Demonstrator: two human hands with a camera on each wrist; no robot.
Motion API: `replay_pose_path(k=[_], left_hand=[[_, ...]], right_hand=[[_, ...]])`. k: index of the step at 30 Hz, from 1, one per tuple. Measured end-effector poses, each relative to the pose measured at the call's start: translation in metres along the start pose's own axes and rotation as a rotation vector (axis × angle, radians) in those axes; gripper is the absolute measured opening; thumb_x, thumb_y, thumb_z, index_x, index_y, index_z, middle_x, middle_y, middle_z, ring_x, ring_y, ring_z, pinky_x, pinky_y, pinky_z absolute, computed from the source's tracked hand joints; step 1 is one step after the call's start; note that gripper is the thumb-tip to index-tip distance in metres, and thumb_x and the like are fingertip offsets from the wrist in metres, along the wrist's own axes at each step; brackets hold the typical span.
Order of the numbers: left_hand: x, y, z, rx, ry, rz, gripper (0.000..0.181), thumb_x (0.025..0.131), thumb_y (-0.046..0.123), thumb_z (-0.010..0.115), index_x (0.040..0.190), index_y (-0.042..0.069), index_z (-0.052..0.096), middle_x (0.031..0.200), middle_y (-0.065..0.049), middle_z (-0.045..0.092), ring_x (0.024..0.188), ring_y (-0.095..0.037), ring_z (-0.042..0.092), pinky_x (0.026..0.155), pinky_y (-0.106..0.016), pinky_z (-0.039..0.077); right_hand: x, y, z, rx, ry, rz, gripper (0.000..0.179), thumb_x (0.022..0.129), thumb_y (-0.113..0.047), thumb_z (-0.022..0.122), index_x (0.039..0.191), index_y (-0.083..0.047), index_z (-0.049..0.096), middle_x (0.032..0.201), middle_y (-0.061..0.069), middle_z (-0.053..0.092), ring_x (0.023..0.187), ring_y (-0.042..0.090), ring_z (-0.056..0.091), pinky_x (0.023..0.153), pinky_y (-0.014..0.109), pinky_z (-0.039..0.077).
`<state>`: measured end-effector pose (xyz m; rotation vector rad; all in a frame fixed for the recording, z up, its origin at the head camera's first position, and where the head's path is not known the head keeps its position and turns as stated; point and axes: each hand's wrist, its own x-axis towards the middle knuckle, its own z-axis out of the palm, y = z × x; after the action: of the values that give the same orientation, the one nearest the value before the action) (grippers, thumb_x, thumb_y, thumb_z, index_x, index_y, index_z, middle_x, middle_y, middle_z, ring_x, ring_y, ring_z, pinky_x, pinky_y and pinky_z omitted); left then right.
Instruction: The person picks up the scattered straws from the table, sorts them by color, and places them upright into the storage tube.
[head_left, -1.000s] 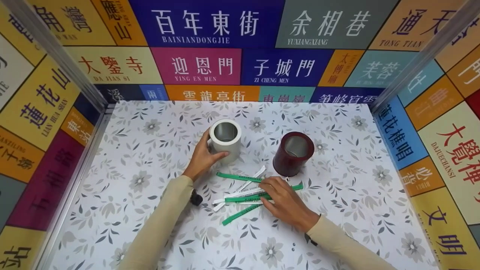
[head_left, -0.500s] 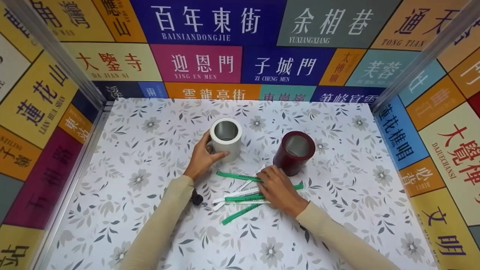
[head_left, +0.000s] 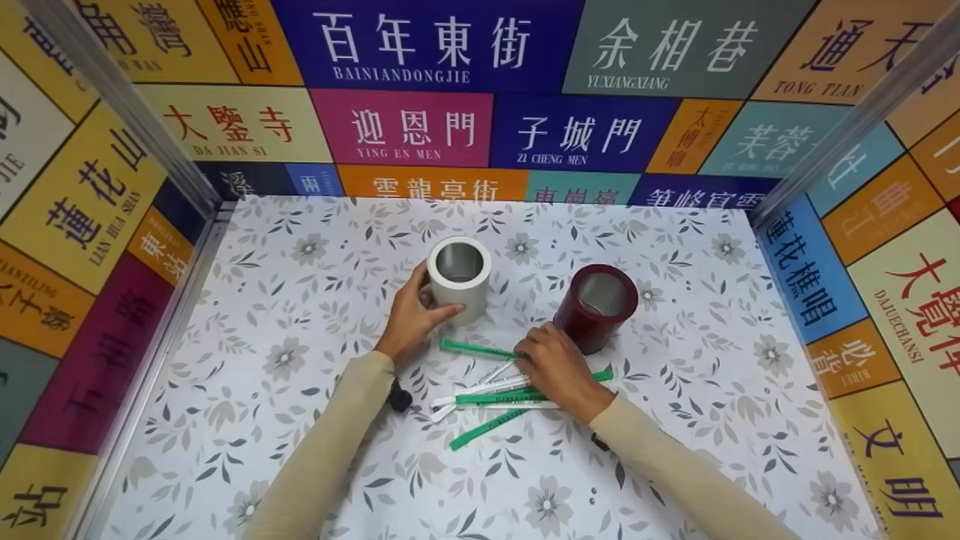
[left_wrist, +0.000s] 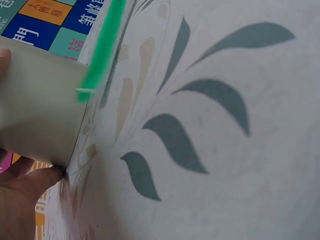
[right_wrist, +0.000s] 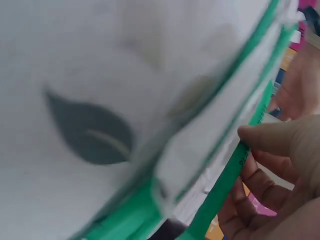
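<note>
My left hand [head_left: 411,315] grips the off-white metal cup [head_left: 475,301] from its left side, thumb across the front; the cup stands upright. In the left wrist view the thumb or a finger lies at the lower edge of the cup [left_wrist: 42,105]. My right hand [head_left: 556,371] is over the pile of wrapped straws, at the front left of the dark red cup [head_left: 591,324]. It pinches a green wrapped straw [right_wrist: 222,187], thumb on top and fingers behind. In the head view, the uppermost green straw [head_left: 476,347] runs left from those fingertips, its right end hidden.
Several more green and white wrapped straws [head_left: 487,430] lie crossed on the floral tabletop [head_left: 300,457]. Printed sign panels [head_left: 405,127] wall in the back and sides. A dark clip-like piece [head_left: 400,400] sits at the left wrist.
My right hand has shifted back and slightly left, up to the uppermost green straw, covering the far end of a white one. The left hand keeps its grip on the off-white cup.
</note>
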<state>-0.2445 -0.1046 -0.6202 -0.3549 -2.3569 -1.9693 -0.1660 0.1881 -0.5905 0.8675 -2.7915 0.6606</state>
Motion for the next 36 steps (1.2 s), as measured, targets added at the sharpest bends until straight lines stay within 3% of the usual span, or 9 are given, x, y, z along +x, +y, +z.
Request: replay_pose_path(k=[5, 9, 17, 23, 30, 36], left_hand=[[0.000, -0.002, 0.001, -0.004, 0.003, 0.003, 0.100, 0.089, 0.019, 0.096, 0.171, 0.021, 0.040, 0.158, -0.002, 0.058, 0.146, -0.022, 0.055, 0.122, -0.038, 0.047], [0.000, -0.002, 0.000, -0.001, 0.011, -0.002, 0.101, 0.089, 0.021, 0.096, 0.172, 0.022, 0.040, 0.158, -0.001, 0.059, 0.146, -0.021, 0.055, 0.123, -0.040, 0.046], [0.000, -0.003, 0.000, -0.015, 0.009, -0.001, 0.108, 0.087, 0.023, 0.098, 0.174, 0.021, 0.035, 0.162, -0.001, 0.056, 0.149, -0.021, 0.053, 0.124, -0.041, 0.045], [0.001, -0.003, 0.000, 0.004, 0.008, 0.011, 0.110, 0.086, 0.024, 0.099, 0.174, 0.021, 0.034, 0.162, -0.003, 0.057, 0.149, -0.022, 0.054, 0.124, -0.043, 0.045], [0.001, -0.004, -0.001, 0.030, 0.018, 0.004, 0.109, 0.086, 0.029, 0.099, 0.174, 0.021, 0.034, 0.160, -0.003, 0.059, 0.147, -0.023, 0.056, 0.122, -0.044, 0.048], [0.002, -0.004, 0.001, 0.028, 0.027, -0.016, 0.111, 0.085, 0.028, 0.100, 0.174, 0.018, 0.035, 0.161, -0.004, 0.058, 0.147, -0.024, 0.056, 0.123, -0.042, 0.046]], right_hand=[[-0.001, -0.009, -0.022, 0.315, 0.036, 0.228, 0.013, 0.094, -0.005, 0.087, 0.105, -0.012, 0.087, 0.098, -0.001, 0.077, 0.097, 0.022, 0.066, 0.086, 0.044, 0.059], [0.002, -0.013, -0.036, 0.436, 0.131, 0.277, 0.014, 0.093, -0.006, 0.089, 0.105, -0.013, 0.088, 0.096, -0.003, 0.079, 0.090, 0.024, 0.068, 0.079, 0.044, 0.057], [0.016, -0.018, -0.052, 0.503, 0.211, 0.332, 0.011, 0.093, -0.010, 0.090, 0.103, -0.012, 0.087, 0.091, -0.002, 0.079, 0.081, 0.018, 0.064, 0.075, 0.027, 0.050], [0.032, -0.025, -0.058, 0.526, 0.218, 0.324, 0.011, 0.094, -0.011, 0.089, 0.104, -0.011, 0.087, 0.095, -0.002, 0.082, 0.088, 0.017, 0.068, 0.079, 0.028, 0.052], [0.053, -0.029, -0.062, 0.526, 0.246, 0.251, 0.010, 0.096, -0.012, 0.087, 0.106, -0.010, 0.087, 0.098, 0.001, 0.082, 0.088, 0.018, 0.071, 0.078, 0.027, 0.055], [0.068, -0.032, -0.065, 0.543, 0.284, 0.261, 0.009, 0.096, -0.013, 0.087, 0.104, -0.011, 0.087, 0.097, -0.001, 0.082, 0.087, 0.016, 0.072, 0.077, 0.026, 0.057]])
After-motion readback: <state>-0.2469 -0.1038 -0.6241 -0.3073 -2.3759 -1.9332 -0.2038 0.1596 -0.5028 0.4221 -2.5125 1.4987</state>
